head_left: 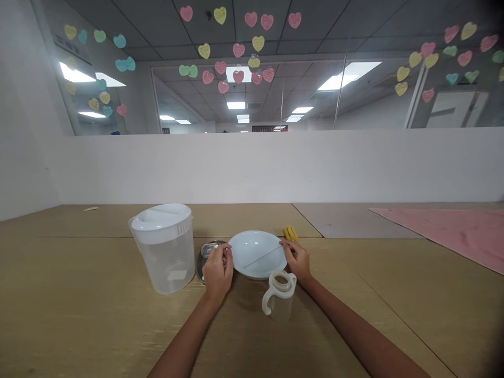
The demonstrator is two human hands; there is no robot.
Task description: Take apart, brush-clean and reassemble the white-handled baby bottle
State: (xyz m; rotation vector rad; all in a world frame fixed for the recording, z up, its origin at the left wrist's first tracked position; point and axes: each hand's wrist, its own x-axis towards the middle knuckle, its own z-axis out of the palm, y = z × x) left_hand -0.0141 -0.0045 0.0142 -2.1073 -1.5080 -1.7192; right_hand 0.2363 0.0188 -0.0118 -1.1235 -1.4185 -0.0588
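The left hand [218, 270] and right hand [299, 261], spread apart, grip opposite sides of a white bowl [252, 254] behind a handled jug [281, 299].

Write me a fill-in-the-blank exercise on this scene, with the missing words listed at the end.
1. The bowl lies between the left hand and the ____ hand.
2. In the picture, the lidded pitcher stands to the ____ of the bowl.
3. The cloth at the far right is coloured ____.
4. The sticky notes on the glass are shaped like ____.

Missing words: right; left; pink; hearts.
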